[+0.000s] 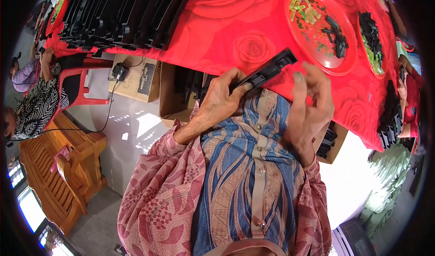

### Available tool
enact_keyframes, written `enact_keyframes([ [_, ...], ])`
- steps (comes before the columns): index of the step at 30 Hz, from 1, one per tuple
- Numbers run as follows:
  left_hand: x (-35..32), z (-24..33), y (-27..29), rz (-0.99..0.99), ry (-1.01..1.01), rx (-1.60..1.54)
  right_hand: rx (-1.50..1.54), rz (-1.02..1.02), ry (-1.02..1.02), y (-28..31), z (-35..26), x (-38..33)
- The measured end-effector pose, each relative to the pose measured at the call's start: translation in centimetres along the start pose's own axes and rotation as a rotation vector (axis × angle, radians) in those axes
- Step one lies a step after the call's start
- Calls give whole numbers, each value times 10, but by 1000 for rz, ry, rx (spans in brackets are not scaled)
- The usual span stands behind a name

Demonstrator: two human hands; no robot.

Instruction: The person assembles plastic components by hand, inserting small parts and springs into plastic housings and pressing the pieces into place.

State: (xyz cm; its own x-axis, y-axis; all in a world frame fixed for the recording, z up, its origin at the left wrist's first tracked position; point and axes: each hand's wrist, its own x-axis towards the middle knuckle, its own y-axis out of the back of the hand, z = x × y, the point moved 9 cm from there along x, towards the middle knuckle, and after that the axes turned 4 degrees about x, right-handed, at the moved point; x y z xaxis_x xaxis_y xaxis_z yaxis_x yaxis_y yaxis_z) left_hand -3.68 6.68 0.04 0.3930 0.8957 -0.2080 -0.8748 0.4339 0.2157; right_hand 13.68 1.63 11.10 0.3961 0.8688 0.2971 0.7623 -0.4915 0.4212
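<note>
My left hand (pixel 222 97) grips a long, narrow black plastic part (pixel 271 68) near its lower end, thumb along one side. The part is held tilted in front of my body, its far end raised toward the right over the table edge. Just right of that end is my right hand (pixel 312 104), slightly blurred and apart from the part. Its thumb and forefinger are separated, the other fingers partly bent, and nothing shows between them. Beyond it, a round red tray (pixel 333 67) on the table carries yellowish clear pieces (pixel 310 14) and small black parts (pixel 336 37).
Long black parts (pixel 122 15) are stacked on the red rose-patterned tablecloth (pixel 217 43) at left. Cardboard boxes (pixel 161 90) stand below the table edge. A second tray (pixel 372 47) lies at right. Other people (pixel 38 99) sit at left and right; a wooden bench (pixel 59 174) is at left.
</note>
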Motion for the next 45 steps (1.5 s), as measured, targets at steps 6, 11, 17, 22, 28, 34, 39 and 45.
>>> enact_keyframes([
  [6, 1, 15, -5, -106, -24, 100, 252, -159, -127, -16, 32, 16],
  [11, 1, 7, -13, -108, -32, -81, 463, -195, -380, -31, 58, 19],
  [17, 3, 6, -19, -206, 78, 67, 446, -179, -227, -26, 49, 20],
  [22, 5, 3, -23, -182, 38, 70, 356, -177, -116, -25, 41, 17],
  [28, 3, 10, -19, -150, -2, 57, 218, -144, 1, -19, 26, 18],
  [34, 2, 10, -16, -141, 87, 109, -42, 5, 253, 3, -2, 10],
  [39, 1, 19, -11, -62, -23, 183, -196, -243, 239, -16, -10, -3],
  [45, -5, 37, -7, 105, -278, 408, -507, -272, 314, -30, -15, -10],
])
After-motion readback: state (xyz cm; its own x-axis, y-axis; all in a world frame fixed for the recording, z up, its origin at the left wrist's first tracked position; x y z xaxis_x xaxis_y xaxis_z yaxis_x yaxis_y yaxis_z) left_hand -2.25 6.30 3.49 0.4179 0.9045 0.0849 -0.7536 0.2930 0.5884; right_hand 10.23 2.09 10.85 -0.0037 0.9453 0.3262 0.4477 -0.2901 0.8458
